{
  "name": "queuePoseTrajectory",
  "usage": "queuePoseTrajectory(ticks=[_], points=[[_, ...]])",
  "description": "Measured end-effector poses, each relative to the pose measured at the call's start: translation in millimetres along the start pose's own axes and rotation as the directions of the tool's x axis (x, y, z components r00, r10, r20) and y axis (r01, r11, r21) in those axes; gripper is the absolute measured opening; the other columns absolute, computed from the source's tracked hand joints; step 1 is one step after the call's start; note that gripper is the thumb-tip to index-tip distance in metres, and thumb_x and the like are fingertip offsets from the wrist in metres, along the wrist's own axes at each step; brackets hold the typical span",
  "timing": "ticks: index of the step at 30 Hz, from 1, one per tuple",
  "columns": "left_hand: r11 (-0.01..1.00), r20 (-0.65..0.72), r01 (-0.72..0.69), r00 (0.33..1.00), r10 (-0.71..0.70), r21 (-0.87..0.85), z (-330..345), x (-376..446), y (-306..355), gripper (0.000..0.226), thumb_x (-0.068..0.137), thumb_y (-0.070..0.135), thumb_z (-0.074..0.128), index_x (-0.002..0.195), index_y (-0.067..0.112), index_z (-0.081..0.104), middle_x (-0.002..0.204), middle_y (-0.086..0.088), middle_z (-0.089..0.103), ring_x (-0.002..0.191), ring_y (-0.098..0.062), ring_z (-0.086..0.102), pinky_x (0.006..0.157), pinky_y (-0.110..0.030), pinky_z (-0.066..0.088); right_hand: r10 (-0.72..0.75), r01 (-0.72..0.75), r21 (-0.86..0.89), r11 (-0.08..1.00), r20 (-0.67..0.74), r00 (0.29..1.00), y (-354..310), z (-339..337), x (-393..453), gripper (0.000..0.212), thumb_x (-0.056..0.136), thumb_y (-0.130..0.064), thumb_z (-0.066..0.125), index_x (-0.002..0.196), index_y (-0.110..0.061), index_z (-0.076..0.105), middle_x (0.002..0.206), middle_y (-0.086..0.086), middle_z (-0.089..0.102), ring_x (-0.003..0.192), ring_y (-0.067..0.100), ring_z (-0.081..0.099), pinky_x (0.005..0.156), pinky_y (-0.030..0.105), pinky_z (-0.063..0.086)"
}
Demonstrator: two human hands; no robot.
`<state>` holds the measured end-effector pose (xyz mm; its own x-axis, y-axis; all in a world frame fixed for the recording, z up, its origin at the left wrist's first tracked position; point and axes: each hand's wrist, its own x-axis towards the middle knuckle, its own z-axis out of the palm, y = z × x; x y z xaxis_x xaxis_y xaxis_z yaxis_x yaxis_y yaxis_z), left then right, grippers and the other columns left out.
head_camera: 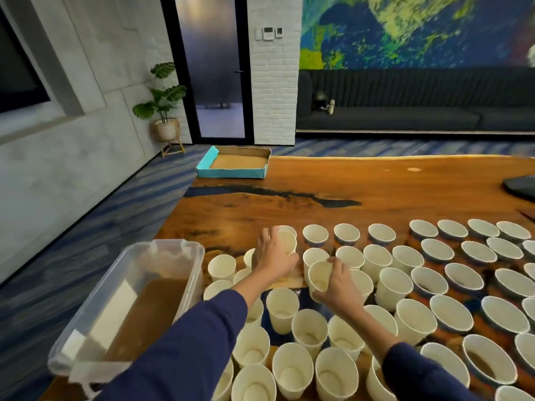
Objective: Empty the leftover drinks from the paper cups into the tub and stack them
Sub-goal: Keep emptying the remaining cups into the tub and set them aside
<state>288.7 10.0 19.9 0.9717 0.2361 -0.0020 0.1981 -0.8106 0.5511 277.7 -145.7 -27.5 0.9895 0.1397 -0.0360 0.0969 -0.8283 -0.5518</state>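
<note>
Our left hand [273, 256] curls round a paper cup [286, 241] above the table [376, 186]; our right hand [338, 280] grips a tilted cup [320, 274] by its side. Many more cups [434, 287] crowd the table, with the tub [162, 256] at its left edge

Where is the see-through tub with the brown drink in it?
The tub sits at the table's left edge, just left of the paper cups.

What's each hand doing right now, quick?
Left hand: fingers gripping a paper cup.
Right hand: fingers holding another tilted cup.
</note>
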Motion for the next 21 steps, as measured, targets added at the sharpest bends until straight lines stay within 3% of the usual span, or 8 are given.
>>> queuePoseTrajectory(ticks=[7, 13, 17, 21], points=[[0.993, 0.140, -0.005, 0.990, -0.012, 0.118, 43, 16, -7, 0.070, 0.083, 0.032, 0.064, 0.140, 0.017, 0.027, 0.138, -0.009, 0.032, 0.128, -0.028, 0.034, 0.096, -0.037, 0.038, -0.002, 0.009, -0.098, 0.995, 0.070, 0.998, 18, 19, 17, 0.086, 0.077, -0.035, 0.074, 0.142, -0.011, 0.022, 0.133, 0.006, 0.042, 0.118, 0.020, 0.045, 0.091, 0.027, 0.043], [0.989, 0.190, 0.010, 0.981, -0.038, 0.150, 66, 19, -19, 0.071, 0.084, 0.038, 0.063, 0.140, 0.017, 0.025, 0.137, -0.007, 0.031, 0.127, -0.027, 0.036, 0.097, -0.036, 0.039, -0.017, 0.025, -0.109, 0.994, 0.081, 0.997, 25, 30, 19, 0.094, 0.076, -0.042, 0.074, 0.145, -0.014, 0.018, 0.144, 0.006, 0.035, 0.127, 0.021, 0.040, 0.100, 0.028, 0.039], [0.976, 0.219, 0.002, 0.974, -0.050, 0.217, 76, 18, -25, 0.078, 0.084, 0.049, 0.062, 0.144, 0.015, 0.025, 0.141, -0.009, 0.032, 0.130, -0.028, 0.036, 0.103, -0.036, 0.034, -0.052, 0.060, -0.123, 0.991, 0.062, 0.997, 29, 29, 20, 0.094, 0.074, -0.050, 0.074, 0.145, -0.017, 0.021, 0.144, 0.002, 0.035, 0.127, 0.019, 0.035, 0.104, 0.027, 0.033], [0.978, 0.165, -0.010, 0.986, -0.025, 0.210, 76, 26, -18, 0.074, 0.085, 0.053, 0.057, 0.143, 0.016, 0.030, 0.142, -0.008, 0.035, 0.132, -0.027, 0.035, 0.108, -0.036, 0.028, -0.116, 0.114, -0.048, 0.992, -0.045, 0.992, 34, 16, 29, 0.084, 0.074, -0.055, 0.072, 0.138, -0.012, 0.038, 0.133, 0.005, 0.046, 0.119, 0.021, 0.040, 0.099, 0.027, 0.031]])
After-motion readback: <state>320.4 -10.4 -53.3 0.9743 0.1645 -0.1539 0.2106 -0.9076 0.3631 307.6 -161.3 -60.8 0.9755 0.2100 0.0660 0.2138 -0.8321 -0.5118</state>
